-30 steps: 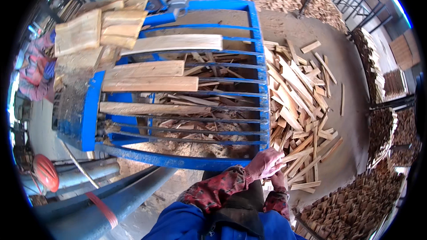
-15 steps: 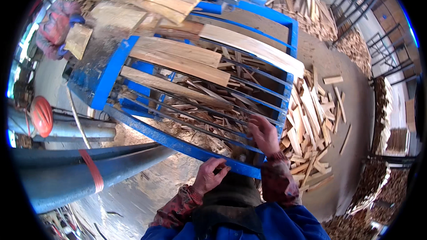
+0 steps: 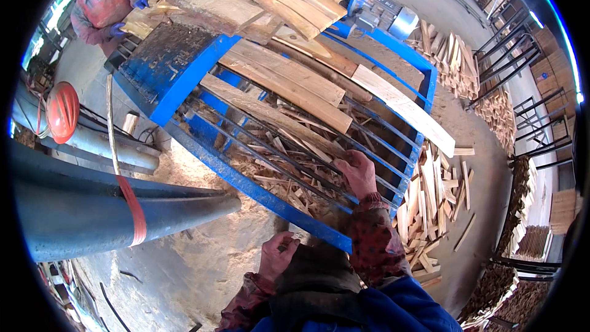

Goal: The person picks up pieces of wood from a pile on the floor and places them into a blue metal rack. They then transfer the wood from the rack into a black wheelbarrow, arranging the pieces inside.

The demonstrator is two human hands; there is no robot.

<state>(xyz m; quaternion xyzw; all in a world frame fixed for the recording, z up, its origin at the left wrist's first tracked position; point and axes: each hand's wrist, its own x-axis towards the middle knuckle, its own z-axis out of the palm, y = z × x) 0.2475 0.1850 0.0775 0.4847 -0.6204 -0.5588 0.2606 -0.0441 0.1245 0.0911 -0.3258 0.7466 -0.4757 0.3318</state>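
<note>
A person looks down at a blue metal frame (image 3: 307, 221) crossed by slim bars, seen through a round fisheye view whose corners are black. The right hand (image 3: 359, 172) reaches over the frame near its near right corner, at the end of a narrow board (image 3: 270, 115). Its fingers are bent and close together; the fingertips are partly hidden, so I cannot tell whether they grip the board or only touch it. The narrow board lies along the bars, its other end toward the frame's left edge. The left hand (image 3: 278, 257) is just outside the near edge, fingers curled in toward the thumb; whether anything sits inside them cannot be made out.

Beyond the narrow board lie two side-by-side boards (image 3: 283, 86), and farther off a pale board (image 3: 402, 107) overhangs the right edge. Wood scraps (image 3: 289, 193) show between the bars, too tangled to separate. More offcuts (image 3: 430, 190) are heaped on the floor beyond the right edge, partly covered by the right sleeve (image 3: 378, 240). Past the left edge, a co-worker (image 3: 104, 3) in blue gloves is cut off by the dark rim. A dark apron (image 3: 319, 270) covers the person's lap.
</note>
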